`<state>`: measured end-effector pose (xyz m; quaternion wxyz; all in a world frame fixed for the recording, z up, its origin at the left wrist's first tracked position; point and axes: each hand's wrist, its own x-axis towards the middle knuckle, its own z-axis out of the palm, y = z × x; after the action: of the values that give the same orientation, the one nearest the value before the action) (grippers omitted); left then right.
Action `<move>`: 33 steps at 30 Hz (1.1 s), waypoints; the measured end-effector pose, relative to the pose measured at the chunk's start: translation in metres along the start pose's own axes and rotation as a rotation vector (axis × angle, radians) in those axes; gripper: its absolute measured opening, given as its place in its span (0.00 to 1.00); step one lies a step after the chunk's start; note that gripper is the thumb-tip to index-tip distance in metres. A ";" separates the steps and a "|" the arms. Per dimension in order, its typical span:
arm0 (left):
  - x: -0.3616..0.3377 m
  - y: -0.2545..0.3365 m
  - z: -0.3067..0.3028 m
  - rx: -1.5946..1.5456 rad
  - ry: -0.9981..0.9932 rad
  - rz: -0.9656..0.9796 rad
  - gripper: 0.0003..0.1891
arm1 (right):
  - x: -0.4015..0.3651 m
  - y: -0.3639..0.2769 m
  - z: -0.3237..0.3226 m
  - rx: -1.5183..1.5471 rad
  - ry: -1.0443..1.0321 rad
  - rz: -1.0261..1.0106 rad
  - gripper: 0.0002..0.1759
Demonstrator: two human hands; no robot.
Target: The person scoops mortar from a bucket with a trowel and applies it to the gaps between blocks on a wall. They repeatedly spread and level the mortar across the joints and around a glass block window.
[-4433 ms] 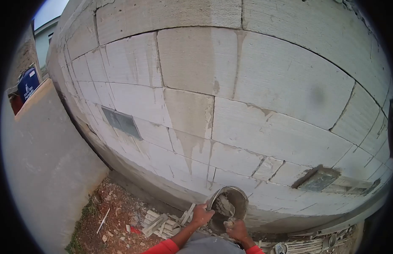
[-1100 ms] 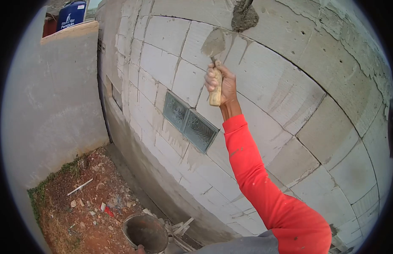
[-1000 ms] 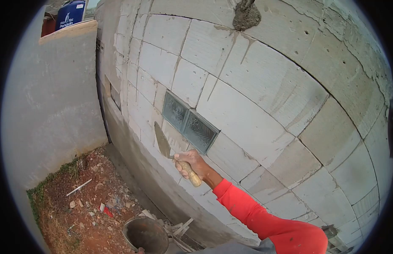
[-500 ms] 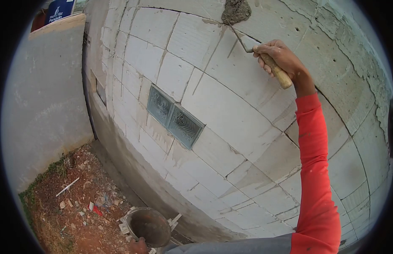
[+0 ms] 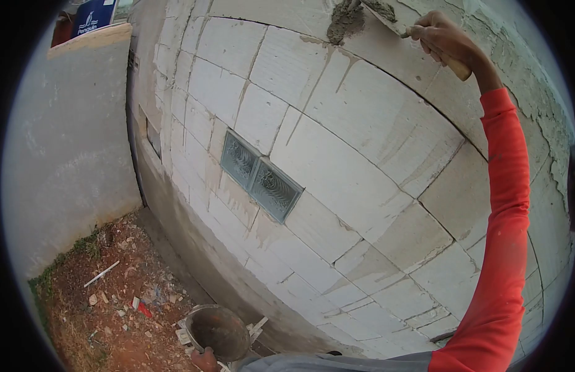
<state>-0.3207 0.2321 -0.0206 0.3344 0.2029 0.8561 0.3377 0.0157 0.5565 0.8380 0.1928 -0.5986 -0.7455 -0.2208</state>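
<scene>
My right hand (image 5: 445,40) is wrapped round the wooden handle of a trowel (image 5: 386,20), high on the block wall (image 5: 343,142). The trowel's blade rests against the wall at a patch of wet grey mortar (image 5: 345,25), with more mortar along the blade. Low in the view, my left hand (image 5: 204,359) is closed on the near rim of a round bucket (image 5: 236,328). Only part of that hand shows. Inside, the bucket looks dark, with grey residue on its walls.
Two patterned glass blocks (image 5: 260,175) are set in the wall. A grey plastered wall (image 5: 70,149) stands at the left, with a blue tank (image 5: 92,17) behind it. Reddish ground (image 5: 126,285) below holds rubble and a white stick (image 5: 102,273).
My right hand has moved up and to the right with the trowel, and the blade now lies across the mortar, which has spread to the right. My left hand stays at the bucket.
</scene>
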 end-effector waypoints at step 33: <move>0.030 -0.075 -0.026 -0.253 0.182 0.144 0.15 | 0.010 -0.014 0.106 0.574 -0.244 0.009 0.17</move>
<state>-0.3693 0.1857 -0.0731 0.2534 0.1886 0.8169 0.4826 -0.0028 0.6212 0.7548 0.2639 -0.5449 -0.7925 0.0732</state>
